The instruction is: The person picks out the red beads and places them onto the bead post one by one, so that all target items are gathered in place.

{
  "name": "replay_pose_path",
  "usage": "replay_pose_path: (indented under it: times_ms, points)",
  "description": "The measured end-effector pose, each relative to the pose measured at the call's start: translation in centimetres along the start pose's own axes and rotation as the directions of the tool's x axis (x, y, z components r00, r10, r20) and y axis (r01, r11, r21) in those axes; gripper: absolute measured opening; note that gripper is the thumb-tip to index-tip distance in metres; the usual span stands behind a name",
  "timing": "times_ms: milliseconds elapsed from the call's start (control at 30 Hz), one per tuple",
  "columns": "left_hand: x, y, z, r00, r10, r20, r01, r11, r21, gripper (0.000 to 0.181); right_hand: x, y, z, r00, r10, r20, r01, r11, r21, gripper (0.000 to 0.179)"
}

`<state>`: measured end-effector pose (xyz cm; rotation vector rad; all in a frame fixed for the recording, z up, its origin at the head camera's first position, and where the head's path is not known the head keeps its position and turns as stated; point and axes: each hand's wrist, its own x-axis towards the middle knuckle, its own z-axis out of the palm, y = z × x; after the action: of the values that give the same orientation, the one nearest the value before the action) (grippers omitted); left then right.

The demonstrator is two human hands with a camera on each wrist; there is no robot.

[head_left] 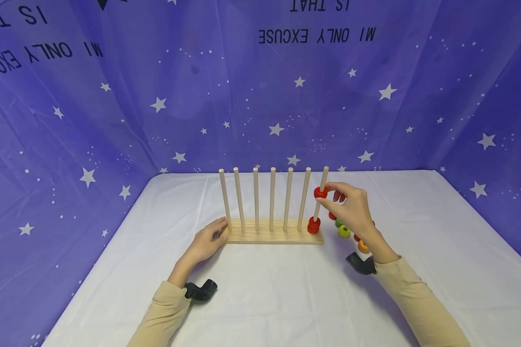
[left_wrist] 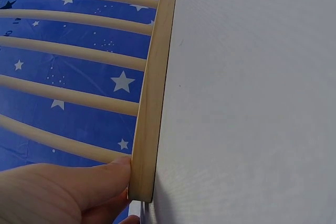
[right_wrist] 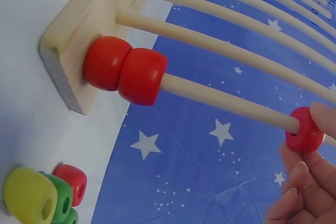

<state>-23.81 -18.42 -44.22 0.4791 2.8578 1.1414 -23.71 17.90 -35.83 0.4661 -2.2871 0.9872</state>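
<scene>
A wooden base [head_left: 274, 236] with a row of several upright pegs [head_left: 272, 200] stands on the table. Two red beads [right_wrist: 125, 70] sit stacked at the bottom of the rightmost peg. Higher on that same peg, a red bead [head_left: 320, 193] is threaded, pinched between the thumb and fingers of my right hand [head_left: 350, 205]; the right wrist view shows the peg passing through its hole. My left hand [head_left: 207, 241] grips the left end of the base, its thumb beside the lowest peg in the left wrist view and its other fingers partly hidden.
Loose beads lie right of the base, partly behind my right hand: a yellow bead [head_left: 344, 231], an orange bead [head_left: 363, 246], a green bead [right_wrist: 62, 198] and red ones. A white cloth [head_left: 260, 299] covers the table. A purple star-patterned curtain [head_left: 243, 96] hangs behind and at the sides.
</scene>
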Motion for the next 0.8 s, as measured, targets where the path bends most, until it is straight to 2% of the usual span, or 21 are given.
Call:
replay_pose_path:
  times_ms: [267,633,800]
  points:
    - [0.00,-0.05,0.01,1.000,-0.002,-0.007,0.002,1.000,0.017,0.050,-0.06,0.18,-0.13,0.982,0.132,0.139,-0.128,0.991,-0.034,0.026]
    - [0.01,-0.07,-0.07,1.000,0.020,-0.015,-0.020,0.999,0.038,0.049,0.11,0.54,-0.12,0.964,0.146,0.222,-0.137,0.989,-0.056,0.024]
    - [-0.03,-0.07,-0.06,1.000,0.013,-0.011,-0.013,0.999,0.038,0.049,0.04,0.85,-0.02,0.946,0.170,0.277,-0.158,0.985,-0.065,0.026]
